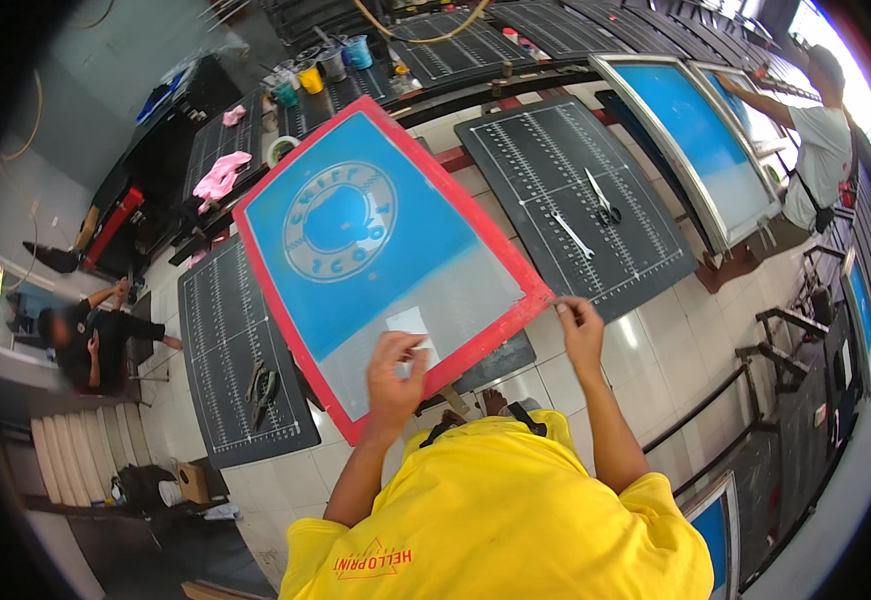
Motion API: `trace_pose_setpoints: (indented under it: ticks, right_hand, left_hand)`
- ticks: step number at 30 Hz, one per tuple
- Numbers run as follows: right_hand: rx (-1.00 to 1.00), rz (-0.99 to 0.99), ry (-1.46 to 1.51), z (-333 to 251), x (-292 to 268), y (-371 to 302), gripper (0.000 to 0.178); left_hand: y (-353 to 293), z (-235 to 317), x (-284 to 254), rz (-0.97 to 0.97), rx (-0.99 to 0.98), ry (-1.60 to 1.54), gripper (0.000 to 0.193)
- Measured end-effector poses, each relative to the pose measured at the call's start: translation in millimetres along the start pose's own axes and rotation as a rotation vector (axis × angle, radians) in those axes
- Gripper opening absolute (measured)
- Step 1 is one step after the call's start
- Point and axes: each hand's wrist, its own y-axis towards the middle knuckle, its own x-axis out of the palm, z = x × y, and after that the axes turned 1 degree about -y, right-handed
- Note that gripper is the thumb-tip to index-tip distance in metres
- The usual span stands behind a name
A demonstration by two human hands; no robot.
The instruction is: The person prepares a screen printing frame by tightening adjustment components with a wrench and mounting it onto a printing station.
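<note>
A: A worker in a yellow shirt [496, 500] tends a red-bordered screen [391, 250], tilted in front of the body between two dark tables. How far along is the work?

B: Well along, by the look of it. A ring-shaped design [341, 222] shows in the screen's blue field, and the red border [501, 248] runs along all four sides, partly hidden at the near edge.

A: And the hands?

B: The left hand [393, 385] is loosely curled at the screen's near edge; whether it grips anything, I cannot tell. The right hand [583, 335] has thumb and forefinger drawn close at the screen's right corner, but any pinch there is too small to make out.

A: What is left?

B: Perhaps some attention to that corner and edge; nothing shows the border as finished. Scissors [609, 208] and a wrench [573, 233] lie unheld on the table [546, 160] right of the screen, pliers [265, 395] on the table [226, 350] left of it.
</note>
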Motion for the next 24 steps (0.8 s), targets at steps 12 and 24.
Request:
trace_pose_setpoints:
  ticks: [12,24]
  right_hand:
    - [-0.275,0.309,-0.778,62.5,-60.5,34.1,0.020]
    - [0.170,-0.196,0.252,32.0,9.2,24.5,0.031]
  left_hand:
    - [-89.7,-169.3,-104.3,0.459,-0.358,0.498,0.033]
    - [-89.5,-207.4,-99.5,0.442,-0.608,0.316,0.043]
